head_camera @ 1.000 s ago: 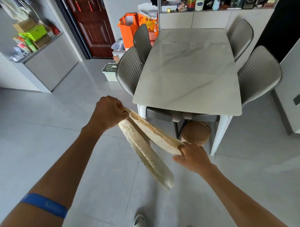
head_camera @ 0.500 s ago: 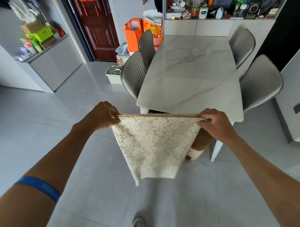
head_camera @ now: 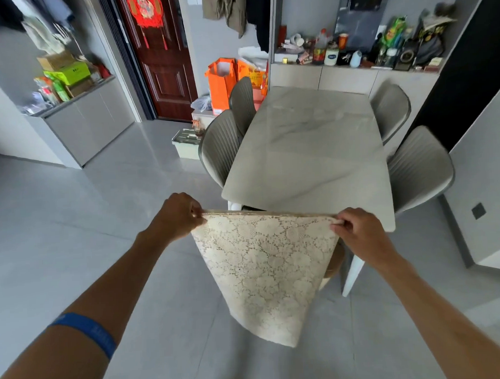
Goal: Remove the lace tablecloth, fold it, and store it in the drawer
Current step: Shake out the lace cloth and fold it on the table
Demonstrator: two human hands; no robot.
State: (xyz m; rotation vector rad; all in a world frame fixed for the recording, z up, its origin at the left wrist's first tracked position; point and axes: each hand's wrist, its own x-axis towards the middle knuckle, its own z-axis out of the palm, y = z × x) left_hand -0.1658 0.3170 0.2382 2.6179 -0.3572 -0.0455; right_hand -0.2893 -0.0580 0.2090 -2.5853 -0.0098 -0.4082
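Cream lace tablecloth [head_camera: 266, 271], already off the marble table [head_camera: 313, 158] and partly folded, hangs in the air with its top corners pinched by the left hand [head_camera: 177, 216] and right hand [head_camera: 361, 233], so another fold looks due before the drawer.

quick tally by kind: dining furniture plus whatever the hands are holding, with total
Grey ribbed dining chairs: 4
Pale marble-top dining table: 1
Cream lace tablecloth, folded, hanging between the left hand and right hand, which pinch its top corners: 1
Total: 6
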